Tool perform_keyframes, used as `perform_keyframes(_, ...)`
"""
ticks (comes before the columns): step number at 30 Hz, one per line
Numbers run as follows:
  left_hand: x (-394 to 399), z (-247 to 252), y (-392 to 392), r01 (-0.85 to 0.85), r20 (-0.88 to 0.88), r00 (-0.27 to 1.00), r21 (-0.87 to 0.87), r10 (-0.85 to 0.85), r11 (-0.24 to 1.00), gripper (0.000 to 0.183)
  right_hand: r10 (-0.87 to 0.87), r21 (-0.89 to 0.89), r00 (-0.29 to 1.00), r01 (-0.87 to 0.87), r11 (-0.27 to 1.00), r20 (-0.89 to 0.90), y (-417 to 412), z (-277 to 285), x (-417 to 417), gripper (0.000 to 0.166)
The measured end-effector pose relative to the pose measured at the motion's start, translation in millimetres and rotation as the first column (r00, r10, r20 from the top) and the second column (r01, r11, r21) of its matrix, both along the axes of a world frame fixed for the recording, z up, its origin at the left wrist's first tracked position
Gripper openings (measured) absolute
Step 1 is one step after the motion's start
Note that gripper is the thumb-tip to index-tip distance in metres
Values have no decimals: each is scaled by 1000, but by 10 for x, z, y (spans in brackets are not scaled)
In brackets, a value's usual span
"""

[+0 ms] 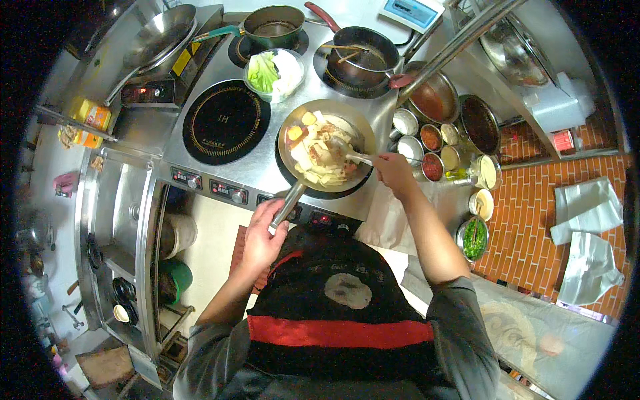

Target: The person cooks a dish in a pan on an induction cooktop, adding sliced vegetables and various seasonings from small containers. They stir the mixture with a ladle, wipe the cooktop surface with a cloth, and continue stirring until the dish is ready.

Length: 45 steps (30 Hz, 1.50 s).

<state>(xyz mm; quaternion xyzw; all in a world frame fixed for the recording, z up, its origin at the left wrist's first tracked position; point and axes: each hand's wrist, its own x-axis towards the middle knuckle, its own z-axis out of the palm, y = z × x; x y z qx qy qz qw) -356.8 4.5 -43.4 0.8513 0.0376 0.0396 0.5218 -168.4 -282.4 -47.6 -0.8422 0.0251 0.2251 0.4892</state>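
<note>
A metal wok (367, 125) sits on the front right induction burner, its steel handle (289, 205) pointing toward me. My left hand (266, 232) is wrapped around that handle near its end. In my right hand (394, 172) is the handle of a ladle (340, 149), whose bowl dips into the food. Pale sliced pieces (312, 155), some yellow chunks (295, 132) and reddish-brown seasoning lie in the wok. Behind the wok stands a clear plastic bowl (274, 75) with green lettuce and white contents I cannot make out.
A green-handled pot (274, 25) and a frying pan (367, 50) with wooden chopsticks occupy the back burners. Seasoning tubs, including a red one (432, 166), crowd the right counter. Chopped greens (475, 240) fill a bowl nearer me. Another wok (165, 35) rests at far left.
</note>
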Motion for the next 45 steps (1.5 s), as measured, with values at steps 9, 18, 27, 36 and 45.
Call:
perform_keyframes(9,17,38,-10,-34,-56,998,-117,28,993,41,269,-420,867,-77,904,419,-25,175,-22,24)
perform_keyframes(18,47,69,38,28,-38,999,-67,-30,997,41,643,-777,656,-136,615,395,280,9,-216,40)
perform_keyframes(27,51,81,47,45,-30,998,-29,-46,999,41,236,-322,875,-99,941,422,352,553,-554,22)
perform_keyframes(36,57,23,60,45,-7,999,-14,-45,999,41,-49,-215,986,83,973,159,111,-72,-148,31)
perform_keyframes(45,70,-15,55,44,19,999,19,-44,999,41,-51,-106,963,81,991,264,-4,-281,-188,26)
